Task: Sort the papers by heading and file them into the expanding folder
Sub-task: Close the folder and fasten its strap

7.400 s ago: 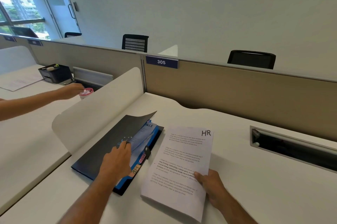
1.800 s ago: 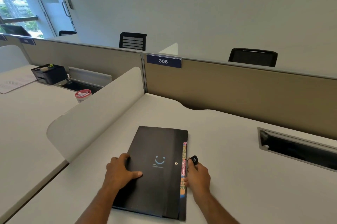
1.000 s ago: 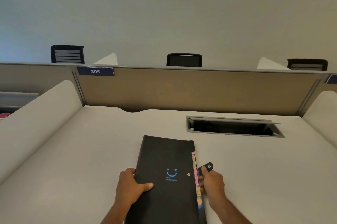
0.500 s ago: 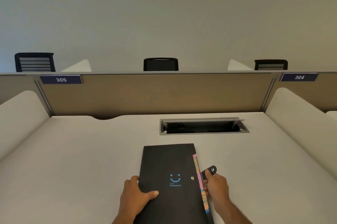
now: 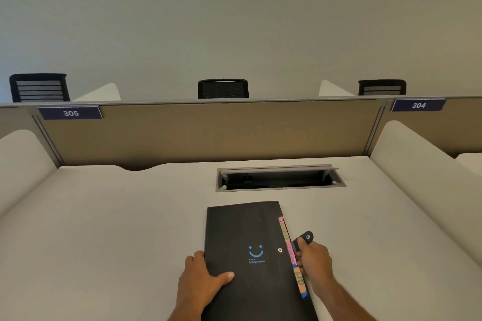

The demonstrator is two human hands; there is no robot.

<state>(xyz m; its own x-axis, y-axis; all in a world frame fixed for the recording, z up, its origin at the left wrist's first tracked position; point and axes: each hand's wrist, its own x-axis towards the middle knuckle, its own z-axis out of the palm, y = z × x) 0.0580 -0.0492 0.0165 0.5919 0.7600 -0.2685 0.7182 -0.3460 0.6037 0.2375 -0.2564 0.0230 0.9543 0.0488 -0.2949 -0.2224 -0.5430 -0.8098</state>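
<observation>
The black expanding folder (image 5: 242,232) lies closed on the white desk (image 5: 117,229), a blue smiley printed on its cover. Coloured index tabs (image 5: 289,245) stick out along its right edge. My left hand (image 5: 200,281) grips the folder's left edge, thumb lying on the cover. My right hand (image 5: 314,260) pinches the black snap strap (image 5: 303,238) at the right edge; the strap stands away from the metal snap stud (image 5: 280,250) on the cover. No loose papers are in view.
An open cable tray slot (image 5: 279,179) is set into the desk behind the folder. A tan partition (image 5: 208,132) with signs 305 and 304 closes the back. White curved dividers (image 5: 417,164) flank both sides. Black chairs show beyond.
The HR sheet seen earlier is gone and the folder is now closed. My view has swung right over the last seconds. Both hands keep their holds on the folder edge and strap.
</observation>
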